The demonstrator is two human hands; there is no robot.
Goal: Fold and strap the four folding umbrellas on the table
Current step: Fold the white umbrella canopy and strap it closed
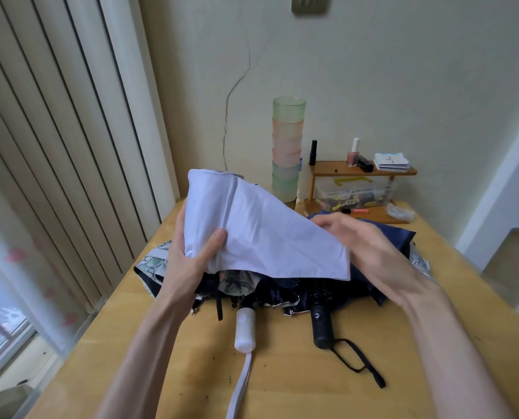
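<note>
Above the middle of the wooden table [282, 382], the lilac umbrella [264, 234] was held up with its cloth loose, over a heap of dark umbrellas [388, 240] lying on the table's middle. The left hand [191, 258] gripped the cloth's left side, thumb in front, and the right hand [364, 237] pinched its right edge. A white handle [245, 331] and a black handle [322, 325] pointed toward the table's near edge.

Pale lilac umbrella [261, 231], canopy loose, aloft over crumpled navy umbrella [398, 238] and floral umbrella [155, 263].
</note>
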